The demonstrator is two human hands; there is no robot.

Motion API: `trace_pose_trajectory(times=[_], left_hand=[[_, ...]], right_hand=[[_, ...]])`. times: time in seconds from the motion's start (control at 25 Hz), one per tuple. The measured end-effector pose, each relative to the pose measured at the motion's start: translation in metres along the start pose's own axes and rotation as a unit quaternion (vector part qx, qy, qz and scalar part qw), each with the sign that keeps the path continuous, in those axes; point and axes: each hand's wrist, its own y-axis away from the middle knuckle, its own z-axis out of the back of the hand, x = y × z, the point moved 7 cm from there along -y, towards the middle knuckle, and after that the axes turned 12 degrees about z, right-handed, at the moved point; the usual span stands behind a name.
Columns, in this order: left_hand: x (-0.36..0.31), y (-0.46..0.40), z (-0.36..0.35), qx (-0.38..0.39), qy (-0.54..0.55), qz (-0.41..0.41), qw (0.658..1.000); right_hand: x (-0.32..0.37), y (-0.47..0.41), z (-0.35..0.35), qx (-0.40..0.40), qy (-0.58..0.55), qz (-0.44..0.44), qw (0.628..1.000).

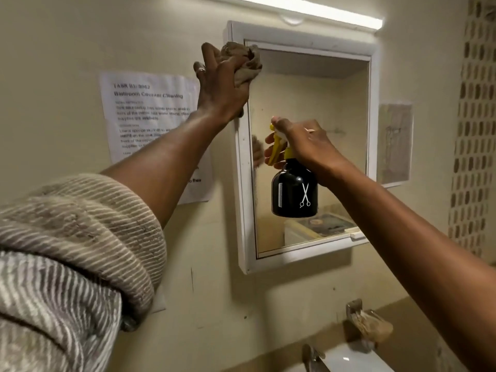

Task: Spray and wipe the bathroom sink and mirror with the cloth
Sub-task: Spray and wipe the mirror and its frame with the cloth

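Note:
A white-framed mirror (322,108) hangs on the beige wall. My left hand (220,84) grips a crumpled tan cloth (245,61) and presses it against the mirror's upper left corner. My right hand (303,146) holds a black spray bottle (294,191) with a yellow trigger head, upright in front of the mirror's middle, nozzle pointing left. The bottle bears a white scissors and comb print. The white sink (357,358) shows only at the bottom edge, with a metal tap (311,355) on it.
A printed paper sheet (150,114) is taped to the wall left of the mirror. A strip light (308,12) runs above it. A metal holder with a tan lump (367,323) sits on the wall over the sink. Patterned tiles (472,130) line the right edge.

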Motion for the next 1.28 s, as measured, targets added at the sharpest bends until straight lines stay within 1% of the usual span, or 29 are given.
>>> trace_pose_trajectory(times=[0.12, 0.2, 0.28, 0.4, 0.48, 0.6, 0.76, 0.92, 1.08, 1.12, 1.24, 1.28], left_hand=[[0.007, 0.035, -0.008, 0.012, -0.019, -0.023, 0.999], [0.013, 0.065, -0.014, 0.023, -0.033, -0.022, 0.999], [0.023, 0.098, -0.02, 0.044, -0.04, -0.005, 0.998], [0.036, 0.15, -0.03, 0.083, -0.02, 0.021, 0.996], [0.04, 0.179, -0.035, 0.09, -0.021, 0.025, 0.995], [0.048, 0.217, -0.043, 0.099, -0.006, 0.033, 0.995], [0.069, 0.275, -0.06, 0.139, 0.008, 0.082, 0.987], [0.084, 0.322, -0.073, 0.165, 0.02, 0.102, 0.981], [0.089, 0.351, -0.078, 0.188, 0.035, 0.134, 0.972], [0.087, 0.351, -0.075, 0.198, 0.043, 0.132, 0.97], [0.085, 0.338, -0.061, 0.262, 0.071, 0.103, 0.957], [0.083, 0.328, -0.052, 0.267, 0.088, 0.098, 0.955]], right_hand=[[-0.008, 0.014, -0.008, 0.006, -0.008, -0.008, 1.0], [-0.014, 0.018, -0.009, -0.001, -0.009, -0.01, 1.0], [-0.016, 0.021, -0.008, -0.005, -0.015, -0.018, 1.0], [-0.02, 0.026, -0.009, -0.004, -0.026, -0.025, 0.999], [-0.019, 0.03, -0.01, -0.002, -0.041, -0.026, 0.999], [-0.022, 0.036, -0.009, -0.005, -0.034, -0.034, 0.999], [-0.025, 0.048, -0.006, 0.002, -0.029, -0.048, 0.998], [-0.024, 0.055, -0.002, 0.003, -0.026, -0.043, 0.999], [-0.02, 0.062, 0.001, 0.009, -0.028, -0.047, 0.998], [-0.02, 0.064, 0.001, 0.011, -0.028, -0.048, 0.998], [-0.017, 0.07, 0.002, 0.016, -0.027, -0.046, 0.998], [-0.017, 0.07, 0.002, 0.016, -0.028, -0.046, 0.998]])
